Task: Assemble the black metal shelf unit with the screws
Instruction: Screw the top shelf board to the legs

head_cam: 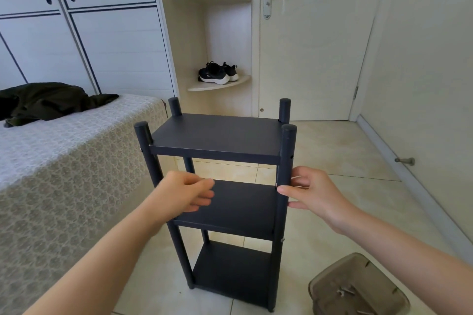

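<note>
A lopsided pull could tip the shelf unit (217,135): right hand (316,193) pinches the near right post (285,161), left hand (189,193) grip empty.

I saw the shelf unit (217,135) standing on the floor (345,151), with the bed (64,161) at its left. A basket (358,276) lay on the floor at its right, nearer to me, with screws (344,290) in it. Behind, shoes (217,73) sat on a corner shelf (220,85), left of the door (312,46).

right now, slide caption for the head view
Right hand on a post of the upright black metal shelf unit, left hand at its middle tier.
</note>
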